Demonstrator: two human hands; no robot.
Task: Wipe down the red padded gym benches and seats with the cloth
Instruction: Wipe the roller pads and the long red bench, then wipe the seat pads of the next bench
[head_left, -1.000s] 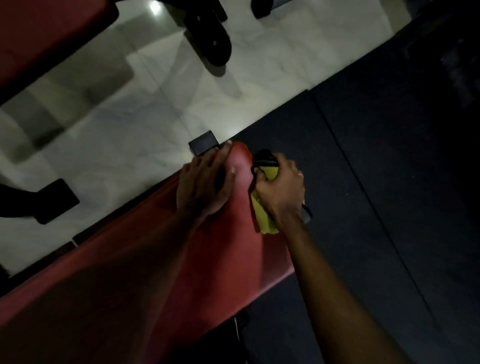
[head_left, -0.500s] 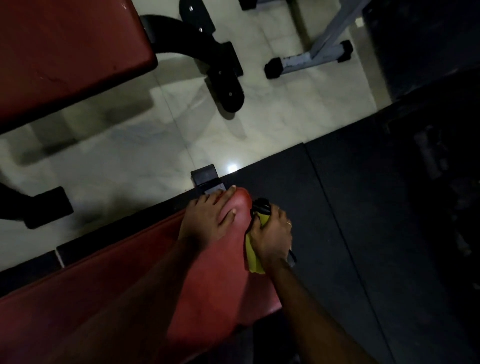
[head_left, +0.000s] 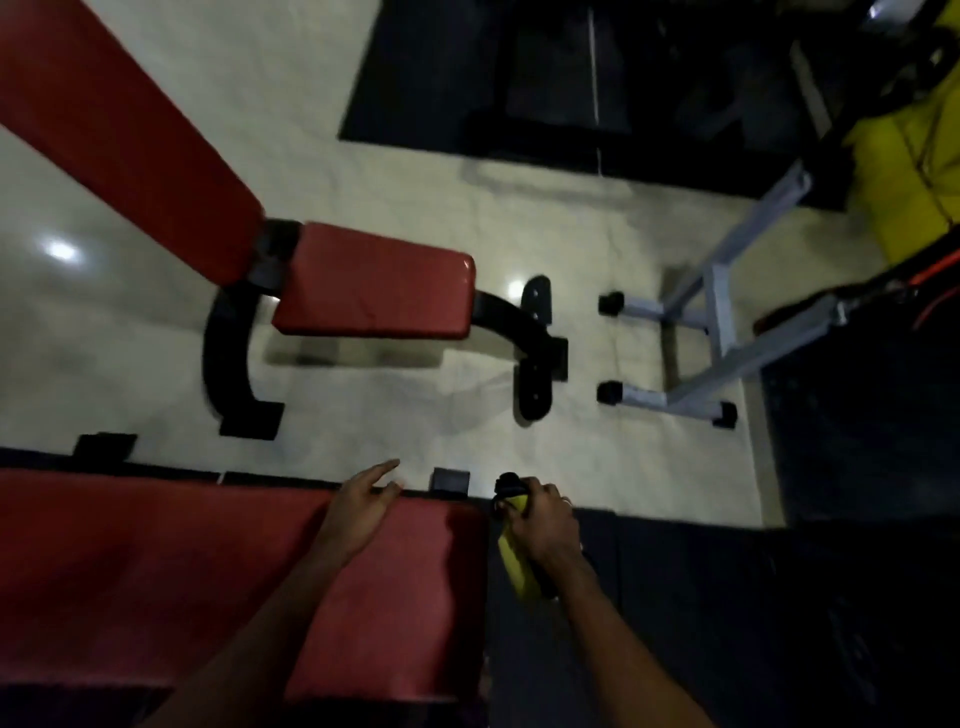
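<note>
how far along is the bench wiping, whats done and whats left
Done: cannot be told; no wipe marks show on the near red bench. In hand: the right hand grips the yellow cloth together with a dark object just off the bench's end, while the left hand rests open on its far edge. Left: the second red bench across the pale floor, with nothing touching it.

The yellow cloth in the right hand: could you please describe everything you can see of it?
The cloth is bright yellow, soft-looking fabric, bunched into a narrow hanging fold. The right hand grips it together with a dark object whose black top shows above the fingers. It hangs just past the right end of the near red bench, over dark floor mat; whether it touches the pad is unclear.
</note>
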